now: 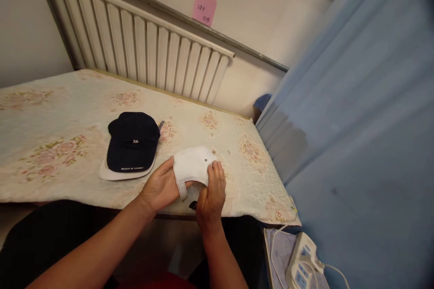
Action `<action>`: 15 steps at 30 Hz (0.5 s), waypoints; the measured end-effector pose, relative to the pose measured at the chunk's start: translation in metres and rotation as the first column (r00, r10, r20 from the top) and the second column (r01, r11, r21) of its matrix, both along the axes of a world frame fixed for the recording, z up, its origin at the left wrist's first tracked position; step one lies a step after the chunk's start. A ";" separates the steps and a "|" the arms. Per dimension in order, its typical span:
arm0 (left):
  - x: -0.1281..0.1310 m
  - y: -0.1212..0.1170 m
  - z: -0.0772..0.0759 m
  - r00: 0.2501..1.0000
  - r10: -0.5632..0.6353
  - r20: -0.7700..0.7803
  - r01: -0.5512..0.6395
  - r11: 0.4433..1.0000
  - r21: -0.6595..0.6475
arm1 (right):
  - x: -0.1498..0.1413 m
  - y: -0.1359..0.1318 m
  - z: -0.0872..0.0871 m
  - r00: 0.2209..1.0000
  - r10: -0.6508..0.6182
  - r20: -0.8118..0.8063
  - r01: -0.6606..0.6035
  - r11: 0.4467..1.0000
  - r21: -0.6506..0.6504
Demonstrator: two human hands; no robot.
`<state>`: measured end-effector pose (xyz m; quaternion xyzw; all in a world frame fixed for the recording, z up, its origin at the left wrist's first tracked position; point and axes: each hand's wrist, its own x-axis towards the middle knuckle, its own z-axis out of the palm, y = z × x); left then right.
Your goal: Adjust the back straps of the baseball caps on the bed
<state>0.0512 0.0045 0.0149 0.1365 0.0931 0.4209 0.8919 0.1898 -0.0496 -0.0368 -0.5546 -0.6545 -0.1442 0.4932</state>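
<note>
A white cap (190, 165) is held up between both my hands over the near edge of the bed, its strap hanging at the lower left. My left hand (162, 186) grips its left side, thumb on top and fingers mostly hidden underneath. My right hand (213, 194) is closed on the right side, fingers lying over the white fabric. A small black piece (193, 205) shows beside my right hand; I cannot tell what it belongs to. To the left, a dark navy cap (132, 140) lies on the bed on top of another cap with a white brim (110, 175).
The bed has a flowered quilted cover (64, 144). Behind it are a white radiator (142, 49) and a pink note (204, 9) on the wall. A blue curtain (356, 113) hangs along the right. A white power strip (301, 262) with cables sits at the lower right.
</note>
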 end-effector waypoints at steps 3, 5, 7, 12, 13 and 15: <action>0.003 0.001 0.003 0.992 -0.010 -0.126 0.003 0.998 -0.058 | -0.004 -0.006 0.003 1.000 0.012 0.022 -0.012 1.000 -0.021; 0.005 0.000 0.004 0.983 -0.024 -0.180 0.013 0.998 -0.059 | -0.006 -0.011 0.008 0.999 0.018 0.030 -0.017 0.999 -0.037; 0.007 -0.003 0.005 0.975 -0.047 -0.216 0.034 0.998 -0.060 | -0.008 -0.016 0.017 0.998 0.032 0.044 -0.030 0.998 -0.047; 0.012 -0.013 0.004 0.960 -0.129 -0.250 0.113 0.991 -0.075 | -0.014 -0.020 0.037 0.967 0.139 0.214 -0.113 0.985 -0.131; 0.012 -0.015 0.003 0.957 -0.150 -0.247 0.136 0.988 -0.075 | -0.015 -0.018 0.039 0.957 0.153 0.247 -0.116 0.981 -0.157; 0.013 -0.016 0.002 0.956 -0.176 -0.233 0.165 0.984 -0.066 | -0.012 -0.014 0.039 0.949 0.152 0.275 -0.101 0.976 -0.191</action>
